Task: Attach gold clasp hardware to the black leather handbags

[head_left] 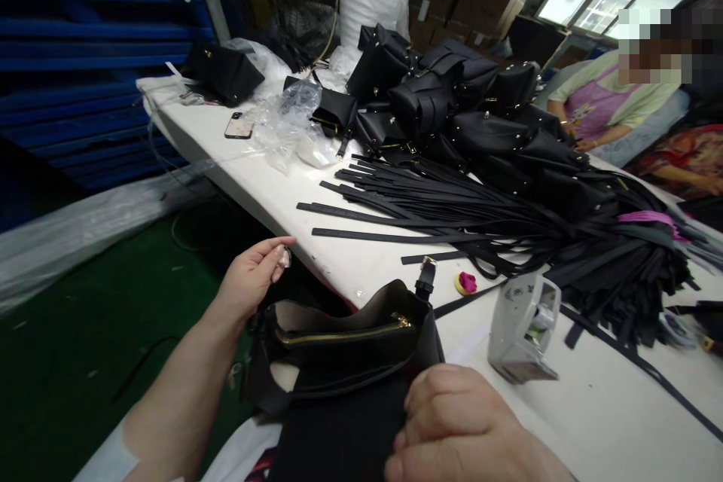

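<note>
While the left hand (251, 279) pinched a small shiny piece (285, 257) beside the open black bag (355, 369) at the near edge of the table (615, 407), the right hand (460, 422) gripped its flap (339, 429); a buckle tab (425, 279) was on, but long straps (440, 203) lay loose, apparently unfitted

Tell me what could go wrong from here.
The small shiny piece pinched in the left hand could slip and drop to the green floor. The black bag gapes open, so something loose might fall inside. The straps lie heaped and crossing, so pulling one could drag others.
</note>
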The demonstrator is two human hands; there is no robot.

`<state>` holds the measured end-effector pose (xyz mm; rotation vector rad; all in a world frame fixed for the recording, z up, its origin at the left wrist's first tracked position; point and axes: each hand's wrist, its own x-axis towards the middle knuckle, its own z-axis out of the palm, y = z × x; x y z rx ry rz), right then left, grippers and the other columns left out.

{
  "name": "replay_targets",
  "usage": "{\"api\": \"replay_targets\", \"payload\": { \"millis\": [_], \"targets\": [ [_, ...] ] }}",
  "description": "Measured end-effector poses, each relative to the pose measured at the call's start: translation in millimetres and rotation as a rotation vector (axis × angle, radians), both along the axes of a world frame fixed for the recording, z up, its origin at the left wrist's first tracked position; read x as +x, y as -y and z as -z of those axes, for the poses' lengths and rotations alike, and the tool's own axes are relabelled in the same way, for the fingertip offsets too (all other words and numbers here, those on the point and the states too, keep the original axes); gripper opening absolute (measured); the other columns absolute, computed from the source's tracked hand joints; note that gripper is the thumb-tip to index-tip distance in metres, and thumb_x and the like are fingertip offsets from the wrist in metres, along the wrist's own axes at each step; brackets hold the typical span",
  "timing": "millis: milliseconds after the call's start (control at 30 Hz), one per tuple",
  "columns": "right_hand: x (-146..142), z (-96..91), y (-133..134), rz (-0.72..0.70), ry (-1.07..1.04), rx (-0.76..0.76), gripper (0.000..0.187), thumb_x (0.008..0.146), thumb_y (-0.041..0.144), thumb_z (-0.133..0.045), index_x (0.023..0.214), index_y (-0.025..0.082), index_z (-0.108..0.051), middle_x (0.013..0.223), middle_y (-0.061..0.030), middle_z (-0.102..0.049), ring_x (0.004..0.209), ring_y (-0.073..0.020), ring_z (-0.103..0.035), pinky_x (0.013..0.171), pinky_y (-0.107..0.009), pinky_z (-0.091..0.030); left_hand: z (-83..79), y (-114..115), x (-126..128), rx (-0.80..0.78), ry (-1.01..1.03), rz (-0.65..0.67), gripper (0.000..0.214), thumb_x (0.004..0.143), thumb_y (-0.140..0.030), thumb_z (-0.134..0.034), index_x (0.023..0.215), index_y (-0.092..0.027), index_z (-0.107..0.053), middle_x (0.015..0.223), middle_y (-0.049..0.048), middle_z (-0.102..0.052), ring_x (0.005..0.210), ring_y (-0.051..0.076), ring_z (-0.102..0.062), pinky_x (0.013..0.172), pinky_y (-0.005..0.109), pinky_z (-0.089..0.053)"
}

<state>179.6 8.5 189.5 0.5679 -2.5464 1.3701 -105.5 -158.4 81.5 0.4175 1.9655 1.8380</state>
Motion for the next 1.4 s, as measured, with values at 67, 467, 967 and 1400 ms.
{"api": "replay_targets", "payload": {
  "millis": [67, 467, 967, 1400],
  "targets": [
    [-7.1, 2.8, -7.8, 0.16, -0.112, -0.041, 0.032, 0.093, 0.019, -0.052, 0.124, 0.02, -0.06, 0.093, -0.0076, -0.069, 0.085, -0.0174, -0.063, 0.079, -0.031, -0.051, -6.8, -6.0, 2.9, -0.005, 0.026, -0.012, 0.051, 0.071, -0.048, -0.068, 0.105, -0.011, -0.067, 0.064, -0.0003, -0.052, 0.049, 0.007, -0.037, 0.045, 0.02, -0.024],
    [-43.7, -27.4, -63.1, 0.718, -0.544, -0.078, 0.028, 0.082, 0.008, -0.063, 0.101, 0.027, -0.071, 0.088, -0.0032, -0.067, 0.079, -0.017, -0.063, 0.07, -0.03, -0.051, -46.9, -39.5, 0.7, 0.085, -0.162, -0.064, 0.038, 0.076, -0.047, -0.06, 0.096, -0.016, -0.067, 0.051, -0.0055, -0.036, 0.046, 0.01, -0.033, 0.043, 0.02, -0.024],
    [-32.1, 6.7, -57.4, 0.284, 0.294, 0.302, 0.018, 0.085, 0.021, -0.064, 0.099, 0.025, -0.074, 0.077, -0.0023, -0.066, 0.075, -0.0136, -0.059, 0.065, -0.023, -0.044, -36.0, -76.1, 32.2, -0.117, -0.363, 0.109, 0.03, 0.079, -0.036, -0.046, 0.089, -0.018, -0.069, 0.071, 0.0043, -0.067, 0.065, 0.02, -0.059, 0.059, 0.028, -0.043],
    [-23.7, 10.0, -89.7, 0.644, -0.211, 0.099, 0.028, 0.084, 0.01, -0.062, 0.106, 0.026, -0.071, 0.087, -0.004, -0.064, 0.075, -0.014, -0.061, 0.062, -0.025, -0.049, -32.2, -35.1, 41.7, -0.181, -0.388, 0.219, 0.046, 0.088, -0.052, -0.045, 0.109, -0.017, -0.066, 0.083, 0.0046, -0.07, 0.076, 0.021, -0.062, 0.07, 0.028, -0.046]
  ]
}}
